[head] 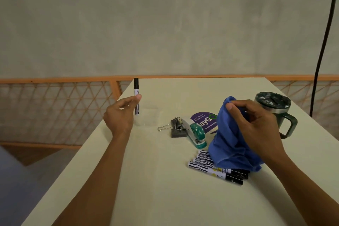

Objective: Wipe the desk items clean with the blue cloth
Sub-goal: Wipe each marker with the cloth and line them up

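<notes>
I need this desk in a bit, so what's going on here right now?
A person is wiping desk items. Their left grip holds one marker upright above the table, while the right grip clutches the blue cloth, which hangs down over part of the row of markers lying there. A stapler, binder clip and mug sit nearby.

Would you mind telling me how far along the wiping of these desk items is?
Done: nothing here plainly shows as finished. In hand: the left hand pinches one marker upright, and the right hand grips the cloth; marker and cloth are apart. Remaining: the loose markers partly under the cloth, the clip, and the stapler and mug, both flecked white.
</notes>
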Motion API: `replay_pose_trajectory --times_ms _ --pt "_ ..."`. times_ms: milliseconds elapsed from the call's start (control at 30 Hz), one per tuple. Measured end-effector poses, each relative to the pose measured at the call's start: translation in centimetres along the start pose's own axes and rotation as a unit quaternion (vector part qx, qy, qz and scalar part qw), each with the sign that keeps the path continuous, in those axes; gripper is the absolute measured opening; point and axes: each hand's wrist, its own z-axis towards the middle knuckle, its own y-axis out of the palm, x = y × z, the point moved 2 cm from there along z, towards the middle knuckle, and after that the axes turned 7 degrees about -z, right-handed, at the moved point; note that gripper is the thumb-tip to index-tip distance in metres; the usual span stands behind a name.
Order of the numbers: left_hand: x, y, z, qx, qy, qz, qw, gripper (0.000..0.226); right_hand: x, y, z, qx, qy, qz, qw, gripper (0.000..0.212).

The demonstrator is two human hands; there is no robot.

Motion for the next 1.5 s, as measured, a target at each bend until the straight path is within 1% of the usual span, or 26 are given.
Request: replay_pose_trajectory --times_ms 167,300,433,533,633,833,1200,1333,1500 --pt "-1.4 0.7 0.9 0.006 0.005 0.06 0.998 0.046 0.1 0.2 -0.1 -0.01 -0.008 -0.012 1.0 0.025" --pt "-2.2 1.4 1.1 0.0 0.012 0.084 0.996 0.05 -0.1 0.2 -0.2 -0.007 -0.02 -0.013 1.0 0.023" --pt "-2.8 1.5 1.1 0.0 0.013 0.104 0.994 0.044 -0.3 0.0 -0.2 -0.006 -0.025 -0.018 1.0 0.017" --pt "-3.1 1.4 1.0 -0.002 0.013 0.118 0.993 0.039 -0.3 0.0 -0.2 -0.006 -0.027 -0.021 0.999 0.019" --pt "-2.9 1.4 0.7 -0.006 0.034 0.135 0.99 0.032 -0.4 0.1 -0.2 -0.006 -0.029 -0.019 0.999 0.021" --pt "-3.4 1.3 0.7 -0.008 0.063 0.139 0.988 0.026 -0.2 0.0 -0.1 -0.007 -0.021 -0.015 1.0 0.025" --pt "-4.0 1.5 1.2 -0.005 0.099 0.183 0.978 0.012 -0.2 0.1 -0.2 -0.01 -0.022 -0.019 1.0 0.021" --pt "-3.9 1.9 1.3 -0.001 0.111 0.204 0.973 0.011 -0.4 0.0 -0.2 -0.009 -0.027 -0.02 0.999 0.019" --pt "-3.9 2.2 1.6 0.012 0.11 0.213 0.971 0.013 -0.2 -0.1 -0.1 -0.006 -0.023 -0.024 0.999 0.022"
